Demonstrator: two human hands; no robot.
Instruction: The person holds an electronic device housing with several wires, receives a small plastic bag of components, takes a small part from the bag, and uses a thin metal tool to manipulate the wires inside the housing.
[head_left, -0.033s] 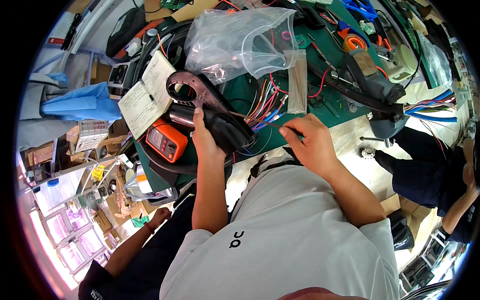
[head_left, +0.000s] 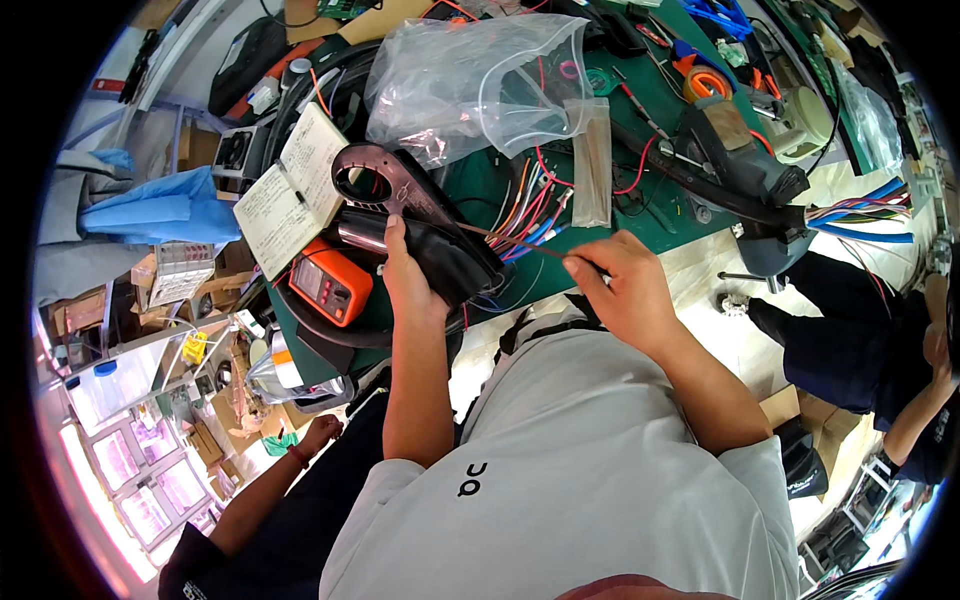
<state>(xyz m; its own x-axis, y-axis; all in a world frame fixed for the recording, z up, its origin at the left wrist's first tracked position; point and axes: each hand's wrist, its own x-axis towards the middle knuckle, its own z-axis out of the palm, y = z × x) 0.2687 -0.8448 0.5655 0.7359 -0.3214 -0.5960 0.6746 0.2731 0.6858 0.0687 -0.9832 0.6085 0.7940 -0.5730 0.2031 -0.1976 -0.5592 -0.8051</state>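
My left hand is closed around a black plastic housing, thumb on top, near the table's front edge. A dark part with a large round opening lies against its far side; I cannot tell whether they are joined. My right hand pinches one end of a thin brown strip, which stretches left to the housing. Where its other end sits is hard to make out. Beyond the strip, several coloured wires fan out on the green table mat.
An open notebook and an orange multimeter lie left of the housing. Farther back are a clear plastic bag and a narrow translucent packet. A thick black cable runs right. Other people stand close on both sides.
Both hands keep their grips. The view has shifted very slightly; nothing else visibly differs.
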